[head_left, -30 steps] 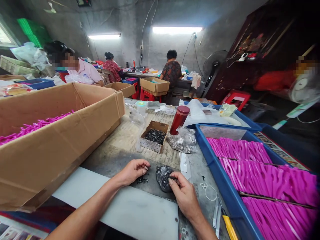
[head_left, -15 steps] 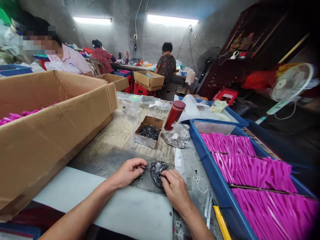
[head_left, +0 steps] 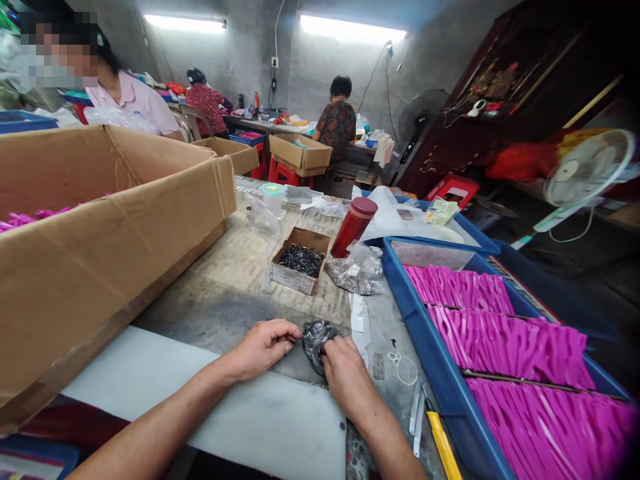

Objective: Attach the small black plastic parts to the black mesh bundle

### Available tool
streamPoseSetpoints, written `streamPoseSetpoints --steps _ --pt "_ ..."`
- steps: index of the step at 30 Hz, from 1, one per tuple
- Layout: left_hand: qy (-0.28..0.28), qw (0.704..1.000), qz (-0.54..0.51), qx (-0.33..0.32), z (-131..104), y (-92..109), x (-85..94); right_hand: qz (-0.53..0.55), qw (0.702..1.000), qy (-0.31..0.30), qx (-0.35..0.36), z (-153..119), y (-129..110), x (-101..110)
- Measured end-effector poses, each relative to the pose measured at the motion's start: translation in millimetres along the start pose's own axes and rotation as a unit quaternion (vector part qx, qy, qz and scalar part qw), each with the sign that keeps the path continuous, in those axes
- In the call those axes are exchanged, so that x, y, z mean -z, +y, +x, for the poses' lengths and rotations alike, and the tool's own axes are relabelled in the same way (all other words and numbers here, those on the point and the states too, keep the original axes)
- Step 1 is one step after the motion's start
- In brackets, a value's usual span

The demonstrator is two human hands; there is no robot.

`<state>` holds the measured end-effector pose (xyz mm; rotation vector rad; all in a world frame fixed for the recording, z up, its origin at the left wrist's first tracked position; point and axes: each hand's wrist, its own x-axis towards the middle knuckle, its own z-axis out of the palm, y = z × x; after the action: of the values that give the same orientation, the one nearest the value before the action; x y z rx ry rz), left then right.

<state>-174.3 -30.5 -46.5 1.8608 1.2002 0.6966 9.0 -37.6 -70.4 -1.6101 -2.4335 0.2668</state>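
A small crumpled black plastic bag [head_left: 315, 339] sits on the dark worktop between my hands. The bent fingers of my right hand [head_left: 346, 373] are closed together at the bag's right side, with their tips hidden in its folds. My left hand [head_left: 270, 343] is just left of the bag, thumb and forefinger pinched together near its edge. Something tiny and dark may be at those fingertips, too small to name. Beyond the bag, a small cardboard box [head_left: 295, 279] holds many thin black pieces.
Left stands a large carton [head_left: 115, 247]; right, a blue crate [head_left: 415, 333] with rows of magenta strips [head_left: 510, 340]. A red flask [head_left: 354, 228] and a clear bag of small metal parts [head_left: 357, 270] are ahead. A yellow-handled tool [head_left: 443, 443] lies near my right forearm. Several people sit beyond.
My left hand has moved slightly right, closer to the black bag. My right fingers have gone further into the bag's folds. The camera view has shifted a little.
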Motion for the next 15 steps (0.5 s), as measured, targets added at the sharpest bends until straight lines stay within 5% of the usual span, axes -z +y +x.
streamPoseSetpoints --steps 10,15 --pt "0.005 1.0 0.001 0.02 -0.3 -0.1 -1.5 -0.06 0.998 -0.012 -0.002 -1.9 -2.2 0.4" --pt "0.015 0.999 0.003 0.043 1.6 2.3 -2.3 0.003 0.999 0.047 0.015 -5.0 3.7 -2.9"
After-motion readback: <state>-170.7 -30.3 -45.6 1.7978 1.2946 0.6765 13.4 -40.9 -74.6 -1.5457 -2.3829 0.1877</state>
